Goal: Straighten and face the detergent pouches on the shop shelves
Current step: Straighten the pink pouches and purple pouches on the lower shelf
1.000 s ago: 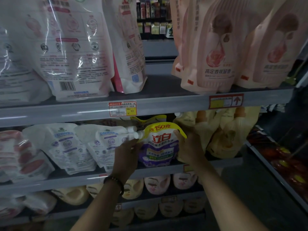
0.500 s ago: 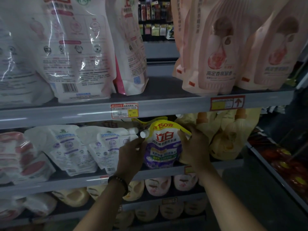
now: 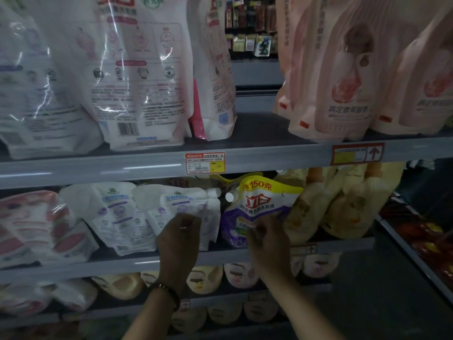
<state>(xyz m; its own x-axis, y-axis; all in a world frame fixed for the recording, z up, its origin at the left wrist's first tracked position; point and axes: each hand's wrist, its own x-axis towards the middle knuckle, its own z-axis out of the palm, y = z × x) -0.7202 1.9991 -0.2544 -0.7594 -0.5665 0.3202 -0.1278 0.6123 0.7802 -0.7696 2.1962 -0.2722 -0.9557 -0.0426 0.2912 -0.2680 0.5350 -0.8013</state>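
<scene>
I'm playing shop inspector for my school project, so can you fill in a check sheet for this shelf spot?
Surface: grey middle shelf, stocked along its length.
Job's things: purple pouch with a yellow top faces front; white pouches on its left lean over; yellow pouches on its right.
Clutter: nothing seen.
Grippers: left hand is against a white pouch, right hand is on the purple pouch's front; grips too blurred to tell.
Cables: nothing seen.
Surroundings: pink pouches and big white bags on the shelf above, price label on its edge, lower pouches beneath.
</scene>
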